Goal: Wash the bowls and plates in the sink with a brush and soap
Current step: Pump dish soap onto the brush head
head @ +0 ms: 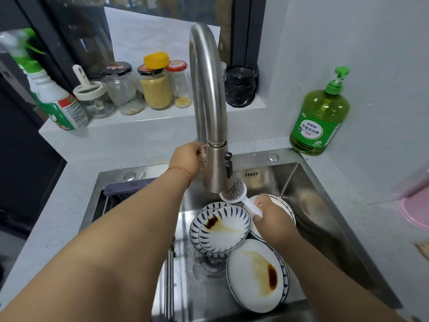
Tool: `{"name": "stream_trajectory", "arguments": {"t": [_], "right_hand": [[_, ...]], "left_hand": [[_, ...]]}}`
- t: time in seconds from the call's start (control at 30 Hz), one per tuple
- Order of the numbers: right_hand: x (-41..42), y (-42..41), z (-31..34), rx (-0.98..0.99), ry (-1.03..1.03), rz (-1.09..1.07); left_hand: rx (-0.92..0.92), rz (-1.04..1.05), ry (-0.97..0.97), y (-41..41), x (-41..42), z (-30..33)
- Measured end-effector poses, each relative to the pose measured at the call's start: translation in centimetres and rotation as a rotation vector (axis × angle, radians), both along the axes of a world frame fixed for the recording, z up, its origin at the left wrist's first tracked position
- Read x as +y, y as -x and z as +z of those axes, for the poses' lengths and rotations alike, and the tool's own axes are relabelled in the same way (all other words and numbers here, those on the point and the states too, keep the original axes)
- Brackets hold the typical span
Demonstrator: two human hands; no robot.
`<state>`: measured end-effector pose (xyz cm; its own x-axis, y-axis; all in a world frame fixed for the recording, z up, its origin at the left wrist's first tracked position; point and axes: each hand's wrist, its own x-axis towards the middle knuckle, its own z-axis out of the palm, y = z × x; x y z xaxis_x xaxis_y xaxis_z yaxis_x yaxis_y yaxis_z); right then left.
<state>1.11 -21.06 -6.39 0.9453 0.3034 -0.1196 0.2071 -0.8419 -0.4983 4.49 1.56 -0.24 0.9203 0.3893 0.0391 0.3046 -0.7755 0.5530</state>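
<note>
My right hand (270,217) grips the white handle of a dish brush (234,191), whose dark bristles sit right under the spout of the steel faucet (210,117). My left hand (189,159) is closed on something behind the faucet's base; the thing it holds is hidden. In the steel sink (308,182) lie blue-patterned bowls (224,228) with a brown sauce stain, a white plate (254,275) smeared with dark sauce, and more dishes (286,209) partly hidden under my right hand. A green soap bottle (321,117) with a pump stands on the counter at the sink's back right corner.
Several jars (139,89) and a green-and-white spray bottle (53,94) line the window ledge behind the faucet. A dark drain rack (120,194) sits at the sink's left side. A pink item (415,212) lies on the counter at the right edge.
</note>
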Motion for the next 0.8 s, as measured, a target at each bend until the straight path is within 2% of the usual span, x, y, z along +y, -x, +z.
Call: {"name": "stream_trajectory", "arguments": {"t": [0.13,0.37,0.8], "right_hand": [[0.4,2.0,0.3,0.088,-0.177,0.054],[0.4,3.7,0.6,0.061,-0.227,0.046],[-0.6,5.0,1.1,0.062,-0.256,0.003]], "left_hand": [[-0.008,0.030,0.020,0.3,2.0,-1.3],[-0.061,0.070,0.162,0.8,2.8,-2.8],[-0.100,0.123,0.157,1.5,2.3,-3.8]]}}
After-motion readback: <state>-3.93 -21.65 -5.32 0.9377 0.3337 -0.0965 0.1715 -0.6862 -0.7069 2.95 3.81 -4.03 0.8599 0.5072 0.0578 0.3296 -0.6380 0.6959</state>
